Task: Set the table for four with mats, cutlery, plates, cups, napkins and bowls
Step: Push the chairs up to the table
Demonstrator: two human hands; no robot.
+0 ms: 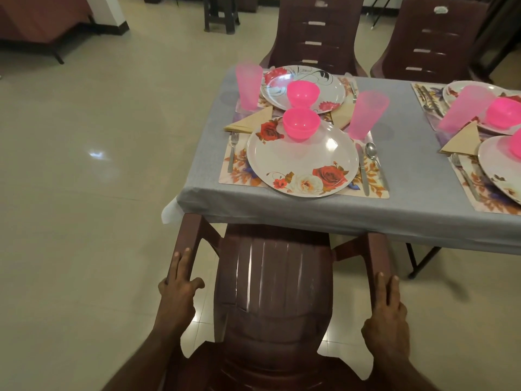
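A brown plastic chair (273, 277) stands at the near edge of the table (408, 153), its armrests under the grey cloth's hem. My left hand (179, 289) lies along the left armrest with its thumb hooked round the inner side. My right hand (387, 314) rests on the right armrest with straight fingers. Before the chair a floral mat (236, 170) carries a floral plate (303, 162) with a pink bowl (301, 124) on it. Beside them are a fork (232, 150), a knife (363, 170), a spoon (373, 159), a pink cup (366, 114) and a folded beige napkin (251, 121).
A matching setting (303, 83) lies at the far side, and two more settings (479, 142) sit at the right, partly cut off by the frame edge. Two brown chairs (318, 32) stand behind the table. Tiled floor (98, 165) spreads to the left.
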